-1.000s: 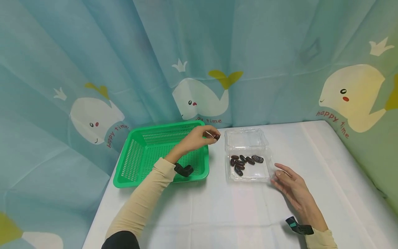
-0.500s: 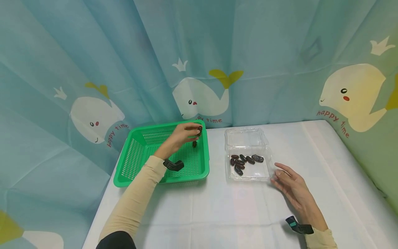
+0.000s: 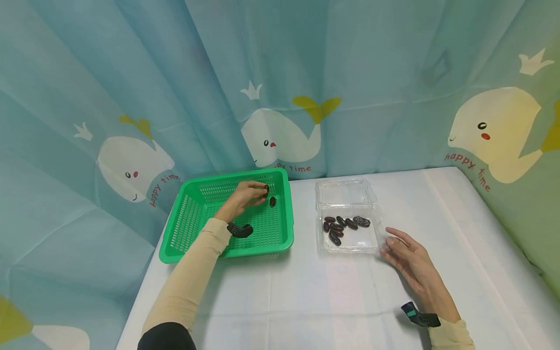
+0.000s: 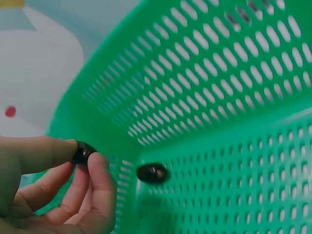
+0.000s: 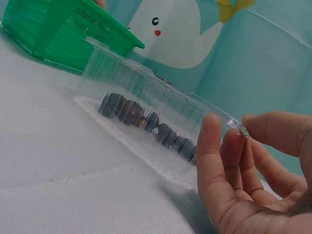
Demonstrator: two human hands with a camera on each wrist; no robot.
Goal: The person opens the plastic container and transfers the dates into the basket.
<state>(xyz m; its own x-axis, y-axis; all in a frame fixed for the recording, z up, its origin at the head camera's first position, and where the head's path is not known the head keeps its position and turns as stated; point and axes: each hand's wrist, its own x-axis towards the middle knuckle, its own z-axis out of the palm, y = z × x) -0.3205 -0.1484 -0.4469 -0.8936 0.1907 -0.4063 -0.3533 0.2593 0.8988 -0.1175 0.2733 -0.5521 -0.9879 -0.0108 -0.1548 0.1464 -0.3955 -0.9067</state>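
My left hand [image 3: 242,199] is inside the green plastic basket [image 3: 289,218], pinching a dark brown date [image 4: 83,152] between thumb and fingertips. Below that hand, another date [image 3: 272,201] lies on the basket floor near its right wall. My right hand [image 3: 414,267] pinches the rim at the right side of a clear plastic clamshell box [image 3: 360,240], as the right wrist view shows. Several dates [image 3: 337,227] lie in the box, mostly toward its left and back; one wrinkled date [image 3: 361,221] sits further right.
The box's lid [image 3: 344,193] is flipped back toward the curtain. A white cloth covers the table [image 3: 306,301]. Behind and along the sides hangs a blue-green curtain [image 3: 376,97] with whale prints.
From the gap between basket and box, my left hand has carried the date leftward and down into the basket. My right hand has stayed at the box's rim.
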